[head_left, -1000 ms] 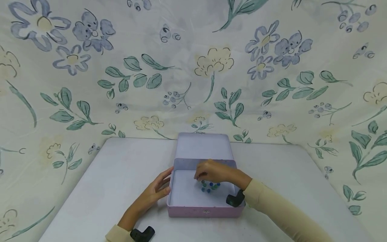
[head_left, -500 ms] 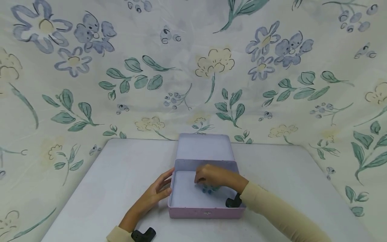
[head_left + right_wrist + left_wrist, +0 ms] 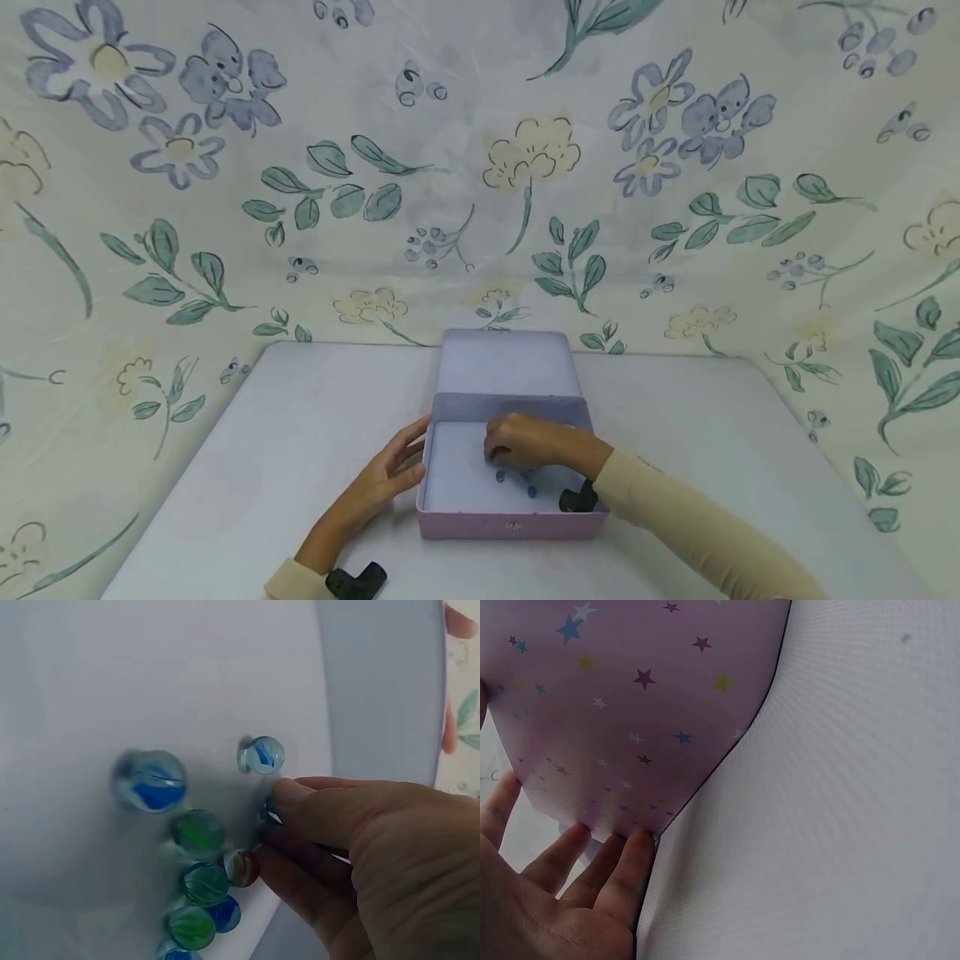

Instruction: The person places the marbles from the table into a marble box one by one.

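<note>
A box (image 3: pixel 513 526), pale lilac inside with a pink outer wall, stands with its lid (image 3: pixel 507 360) raised. The fingertips of my left hand (image 3: pixel 386 473) rest against its left side, fingers extended along a star-printed wall (image 3: pixel 645 705) in the left wrist view. Inside the box, my right hand (image 3: pixel 525 440) is low over the floor. Its thumb and fingers pinch a bluish glass marble (image 3: pixel 271 809), mostly hidden. Around it lie several marbles: a large-looking blue one (image 3: pixel 155 781), a clear-blue one (image 3: pixel 266 754), green ones (image 3: pixel 201 832) and a red-brown one (image 3: pixel 242 868).
The box stands on a white table (image 3: pixel 315 400). Behind it hangs a floral cloth (image 3: pixel 465 208). Dark wrist cameras, a left one (image 3: pixel 356 581) and a right one (image 3: pixel 579 497), sit at the sleeves.
My right hand has shifted slightly toward the front of the box and covers more marbles. Some marbles have moved, one of them nearer the front wall. My left hand stays at the box's side.
</note>
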Demonstrator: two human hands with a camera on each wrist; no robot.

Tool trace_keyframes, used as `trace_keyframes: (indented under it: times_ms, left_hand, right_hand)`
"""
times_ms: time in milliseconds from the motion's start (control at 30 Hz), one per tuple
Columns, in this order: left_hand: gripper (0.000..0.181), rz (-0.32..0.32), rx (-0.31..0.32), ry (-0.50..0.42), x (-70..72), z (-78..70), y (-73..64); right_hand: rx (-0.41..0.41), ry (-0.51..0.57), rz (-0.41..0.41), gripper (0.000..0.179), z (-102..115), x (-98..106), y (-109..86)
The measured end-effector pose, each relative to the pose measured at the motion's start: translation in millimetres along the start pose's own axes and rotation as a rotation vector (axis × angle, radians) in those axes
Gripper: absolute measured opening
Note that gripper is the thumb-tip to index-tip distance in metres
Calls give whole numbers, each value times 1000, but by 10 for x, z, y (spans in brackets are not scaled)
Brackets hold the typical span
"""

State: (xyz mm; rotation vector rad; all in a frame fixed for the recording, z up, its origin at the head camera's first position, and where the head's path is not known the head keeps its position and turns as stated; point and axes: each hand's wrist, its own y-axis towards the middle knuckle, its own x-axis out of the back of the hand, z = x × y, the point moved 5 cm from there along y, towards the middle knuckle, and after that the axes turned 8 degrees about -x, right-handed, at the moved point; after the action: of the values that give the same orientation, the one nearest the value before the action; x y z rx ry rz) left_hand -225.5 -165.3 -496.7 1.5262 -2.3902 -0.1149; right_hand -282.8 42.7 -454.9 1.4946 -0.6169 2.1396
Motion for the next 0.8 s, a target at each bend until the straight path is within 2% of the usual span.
trace_keyframes:
  times_ms: [300,600,800]
  left_hand:
    - [67,10,-3,2,0,13,-11]
    - [67,6,5,6,10,5,2]
    - [67,6,8,3,8,1,5]
  right_hand:
    - [-29,39,-23,17,-24,15,-32]
    - [-48,150,-129,18,-88,235,-29]
    - [-31,194,-179,20,-138,397,-164]
